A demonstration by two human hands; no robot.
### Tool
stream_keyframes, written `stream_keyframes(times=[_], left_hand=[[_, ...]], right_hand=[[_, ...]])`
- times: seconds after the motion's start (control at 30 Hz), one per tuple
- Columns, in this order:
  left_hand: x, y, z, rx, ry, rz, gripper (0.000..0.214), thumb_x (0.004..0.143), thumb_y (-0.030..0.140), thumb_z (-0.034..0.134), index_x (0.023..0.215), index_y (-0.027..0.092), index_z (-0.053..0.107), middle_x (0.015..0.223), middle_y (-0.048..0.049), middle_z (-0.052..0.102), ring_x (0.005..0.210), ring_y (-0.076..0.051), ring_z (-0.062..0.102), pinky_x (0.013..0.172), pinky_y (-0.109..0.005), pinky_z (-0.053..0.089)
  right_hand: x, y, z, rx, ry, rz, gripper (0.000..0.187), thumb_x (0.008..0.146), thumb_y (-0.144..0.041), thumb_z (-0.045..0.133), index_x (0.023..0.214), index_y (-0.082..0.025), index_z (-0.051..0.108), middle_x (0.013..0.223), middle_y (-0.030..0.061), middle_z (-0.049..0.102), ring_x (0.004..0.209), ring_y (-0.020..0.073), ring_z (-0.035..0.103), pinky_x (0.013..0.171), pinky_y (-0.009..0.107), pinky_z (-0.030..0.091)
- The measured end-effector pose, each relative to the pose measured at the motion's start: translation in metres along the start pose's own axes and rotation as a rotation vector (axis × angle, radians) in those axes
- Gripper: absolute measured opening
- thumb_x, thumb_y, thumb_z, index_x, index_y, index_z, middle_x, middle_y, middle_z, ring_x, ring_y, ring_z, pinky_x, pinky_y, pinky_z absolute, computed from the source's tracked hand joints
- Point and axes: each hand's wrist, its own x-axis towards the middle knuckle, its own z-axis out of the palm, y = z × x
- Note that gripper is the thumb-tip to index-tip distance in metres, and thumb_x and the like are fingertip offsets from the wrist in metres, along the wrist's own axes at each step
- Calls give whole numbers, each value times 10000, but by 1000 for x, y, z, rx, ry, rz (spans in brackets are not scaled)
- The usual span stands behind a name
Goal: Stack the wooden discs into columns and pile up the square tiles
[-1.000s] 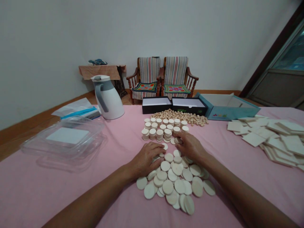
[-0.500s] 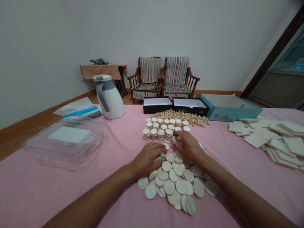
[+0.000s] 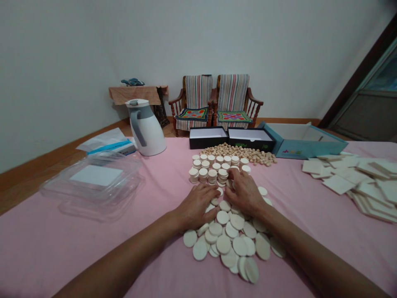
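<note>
The step in hand looks like stacking: loose discs [image 3: 223, 244] spread across the lower centre of the frame, and short stacks [image 3: 212, 176] stand in rows just above them. The left hand [image 3: 197, 205] bends over the pile's upper left edge, thumb apart from the other fingers; I cannot tell whether they grip a disc. The right hand [image 3: 245, 192] curls down beside the front stacks, its fingers partly hiding a disc, and whether they clamp it is unclear. A next placement would call for a light pinch and level, edge-aligned release. The discs are pale, thin, flat and round, apparently bare wood. Small rounded beads [image 3: 257, 156] heap behind the stacks; flat, straight-edged tiles [image 3: 339, 185] overlap at right, on smooth pink cloth [image 3: 161, 267].
</note>
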Motion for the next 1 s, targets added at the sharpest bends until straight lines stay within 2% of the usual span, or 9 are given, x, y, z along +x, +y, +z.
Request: stream_keyframes(times=[0.27, 0.5, 0.67, 0.9, 1.0], left_hand=[[16, 9, -8, 68, -97, -41, 173, 807, 246, 569, 957, 170, 530, 1007, -87, 588, 979, -248, 507, 854, -390, 423], [11, 9, 1, 46, -21, -61, 216, 830, 238, 543, 1033, 172, 511, 1075, -85, 575, 1033, -254, 488, 882, -393, 407], [11, 8, 3, 42, -24, -59, 276, 839, 262, 538, 1098, 175, 505, 1104, -94, 580, 1049, -261, 490, 895, -411, 405], [10, 5, 6, 24, -15, -41, 330, 847, 277, 535, 1158, 173, 496, 1180, -111, 570, 1094, -265, 492, 927, -434, 394], [9, 5, 6, 20, -3, -42, 324, 854, 284, 537, 1155, 169, 505, 1174, -111, 577, 1099, -263, 495, 924, -428, 400]], right_hand=[[-1, 5, 6, 53, -6, -24, 543, 742, -187, 502, 1267, -113, 387, 1069, 138, 600, 982, 266, 500, 840, 355, 390], [-1, 6, 9, 57, -17, -38, 562, 744, -167, 496, 1290, -113, 376, 1075, 139, 596, 982, 263, 505, 851, 358, 388], [-2, 5, 7, 58, -42, -34, 540, 759, -204, 509, 1279, -129, 388, 1116, 137, 586, 1015, 270, 490, 865, 369, 377], [-2, 4, 8, 59, -58, -23, 589, 735, -163, 519, 1305, -125, 377, 1131, 136, 600, 1033, 264, 499, 860, 364, 369], [-1, 5, 0, 52, -62, -20, 487, 754, -163, 516, 1237, -147, 462, 1058, 115, 629, 991, 249, 527, 841, 351, 374]])
